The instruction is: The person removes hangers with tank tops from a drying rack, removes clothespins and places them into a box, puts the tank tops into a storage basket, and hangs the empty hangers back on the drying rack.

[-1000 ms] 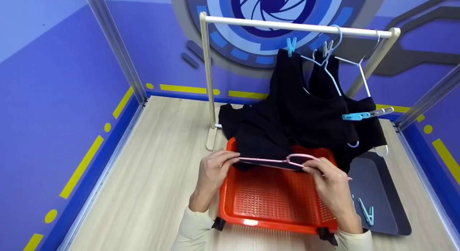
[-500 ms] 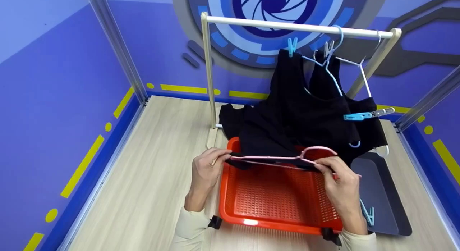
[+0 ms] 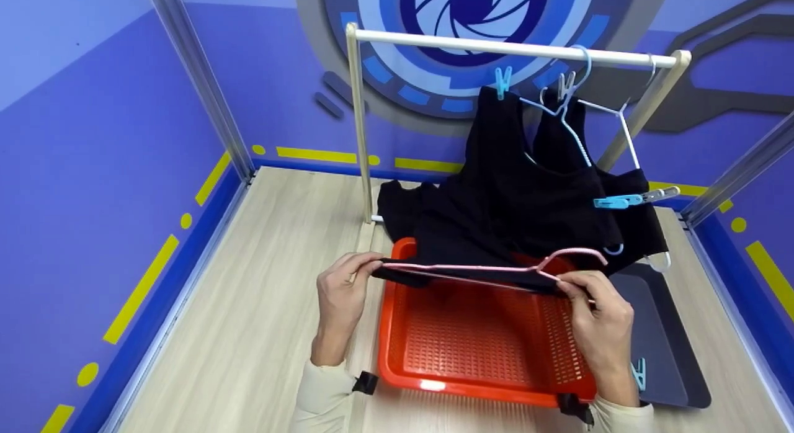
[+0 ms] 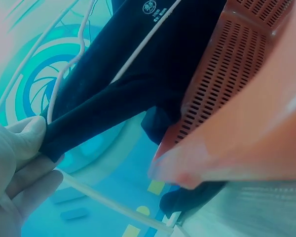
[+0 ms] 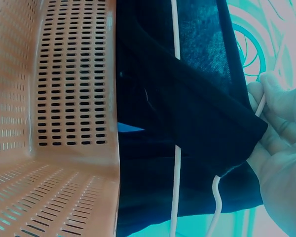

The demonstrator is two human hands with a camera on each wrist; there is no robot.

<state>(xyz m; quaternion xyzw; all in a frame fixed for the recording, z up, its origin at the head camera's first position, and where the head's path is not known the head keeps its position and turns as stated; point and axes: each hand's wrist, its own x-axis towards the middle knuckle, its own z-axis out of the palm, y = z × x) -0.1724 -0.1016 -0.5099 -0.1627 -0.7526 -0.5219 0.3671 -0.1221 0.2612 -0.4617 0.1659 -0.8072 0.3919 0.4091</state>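
Over the red basket [image 3: 471, 392], a pink clothes hanger [image 3: 459, 267] lies sideways with a black tank top [image 3: 403, 276] on it. My left hand [image 3: 341, 296] pinches the tank top's strap at the hanger's left end; in the left wrist view the strap [image 4: 98, 116] is stretched taut from thumb and fingers. With thumb and forefinger, my right hand [image 3: 602, 327] pinches the hanger's arm near the hook. In the right wrist view, black fabric [image 5: 212, 123] is draped over the hanger beside those fingers. The rest of the garment hangs behind, partly hidden.
Behind stands a wooden rack [image 3: 471, 43] holding black tops [image 3: 539, 197] on a blue hanger [image 3: 574, 135] and a white hanger [image 3: 628, 135]. Blue clothespins [image 3: 502, 82] and grey ones clip them. A grey tray [image 3: 664, 334] with a clothespin [image 3: 639, 374] lies right.
My hands have moved apart, the left one leftward and the right one rightward. The hanger's hook has shifted right, and more black fabric shows along the hanger's left arm.
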